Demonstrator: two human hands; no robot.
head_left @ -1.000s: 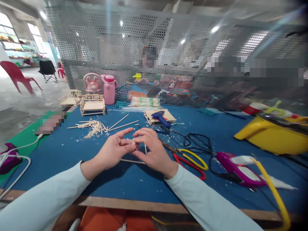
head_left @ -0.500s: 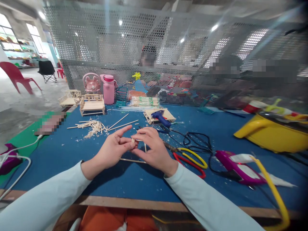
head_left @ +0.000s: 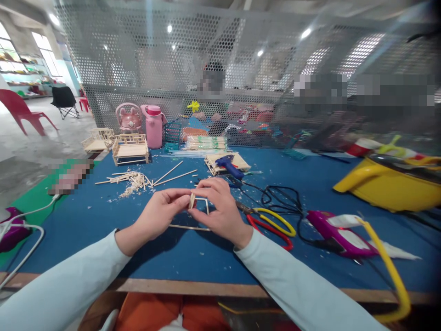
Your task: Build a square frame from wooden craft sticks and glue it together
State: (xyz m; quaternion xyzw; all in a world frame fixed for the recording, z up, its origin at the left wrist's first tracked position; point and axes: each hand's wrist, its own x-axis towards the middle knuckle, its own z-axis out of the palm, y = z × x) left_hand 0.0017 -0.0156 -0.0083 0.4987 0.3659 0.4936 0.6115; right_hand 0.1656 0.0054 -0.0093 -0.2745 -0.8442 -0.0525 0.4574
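Note:
Above the blue table, my left hand (head_left: 155,218) and my right hand (head_left: 223,214) meet at a few short wooden sticks (head_left: 192,201). The left thumb and fingers pinch the sticks from one side. On the other side, the right thumb and forefinger hold their two ends. Under and beside my hands lies a frame of thin wooden sticks (head_left: 189,227), partly hidden by the right hand. Beyond my hands, a blue glue gun (head_left: 230,166) rests on a small wooden stick model (head_left: 212,166). Scissors (head_left: 275,223) with red and yellow handles lie right of my right hand.
Loose sticks and scraps (head_left: 136,181) lie at the left middle. Stick-built models (head_left: 131,149) and a pink bottle (head_left: 154,126) stand behind. A black cable (head_left: 279,197), a purple tool (head_left: 341,234) and a yellow container (head_left: 389,184) occupy the right. A mesh screen (head_left: 155,59) rises behind.
The short sticks have turned and now show more clearly between both hands. My left forefinger, raised before, has come down onto them. The view has shifted slightly.

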